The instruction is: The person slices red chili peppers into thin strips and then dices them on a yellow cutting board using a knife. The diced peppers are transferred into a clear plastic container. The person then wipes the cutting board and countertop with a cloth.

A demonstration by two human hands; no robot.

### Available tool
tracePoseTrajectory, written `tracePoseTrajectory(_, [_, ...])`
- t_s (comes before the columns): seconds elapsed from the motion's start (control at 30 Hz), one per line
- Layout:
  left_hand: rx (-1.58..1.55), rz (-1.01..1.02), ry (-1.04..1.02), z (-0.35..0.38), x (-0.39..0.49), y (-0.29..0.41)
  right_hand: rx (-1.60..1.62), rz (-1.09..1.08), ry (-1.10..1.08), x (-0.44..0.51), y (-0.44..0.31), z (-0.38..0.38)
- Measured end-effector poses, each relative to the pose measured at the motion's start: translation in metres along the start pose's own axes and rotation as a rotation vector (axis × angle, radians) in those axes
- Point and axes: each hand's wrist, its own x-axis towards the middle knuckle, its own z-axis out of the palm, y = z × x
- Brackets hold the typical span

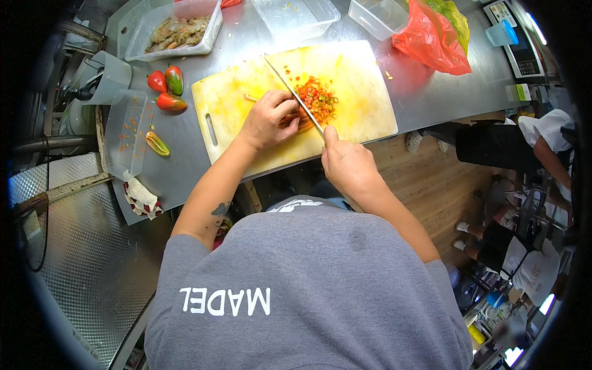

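My right hand (349, 159) grips the handle of a kitchen knife (287, 87). Its long blade slants across a yellow-stained white cutting board (365, 97). With curled fingers, my left hand (268, 119) holds down red pepper strips (304, 123) close to the blade; the fingers partly hide them. Right of the blade lies a heap of diced red and green pepper (319, 98). A thin pale stem (250, 97) shows beside my left hand. Left of the board are three whole peppers, among them a red one (157, 81), and a cut green pepper piece (157, 144).
A plastic tub (210, 39) of raw shrimp stands at the far left. Other clear tubs (300, 30) and a red plastic bag (430, 41) line the back. A scrap-specked plastic container (125, 138) and a cloth (141, 196) lie left. People stand at right.
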Motion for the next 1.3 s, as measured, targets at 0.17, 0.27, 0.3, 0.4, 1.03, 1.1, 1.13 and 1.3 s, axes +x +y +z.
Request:
tracePoseTrajectory(0.17, [-0.024, 0.0, 0.032, 0.004, 0.0, -0.002, -0.049, -0.001, -0.008, 0.003, 0.007, 0.007])
tracePoseTrajectory(0.27, [-0.019, 0.017, 0.054, 0.008, -0.002, -0.007, -0.064, 0.001, -0.031, 0.005, 0.008, 0.003])
tracePoseTrajectory(0.3, [-0.014, 0.025, 0.066, 0.009, -0.003, -0.009, -0.06, -0.011, -0.035, 0.004, 0.007, -0.003])
tracePoseTrajectory(0.4, [0.013, 0.019, 0.051, 0.009, -0.005, -0.01, -0.037, -0.049, -0.026, 0.004, 0.008, -0.009])
tracePoseTrajectory(1.03, [-0.049, -0.005, 0.074, 0.006, -0.004, -0.002, -0.018, -0.02, -0.026, 0.018, 0.003, -0.005])
tracePoseTrajectory(1.1, [-0.03, -0.003, 0.071, 0.007, -0.003, -0.002, -0.015, -0.015, -0.043, 0.014, 0.001, -0.009])
tracePoseTrajectory(1.13, [-0.026, -0.001, 0.073, 0.007, -0.003, -0.002, -0.015, -0.015, -0.047, 0.013, 0.001, -0.009])
tracePoseTrajectory(1.3, [-0.018, 0.01, 0.091, 0.009, -0.003, -0.004, -0.024, -0.006, -0.049, 0.014, 0.0, -0.004])
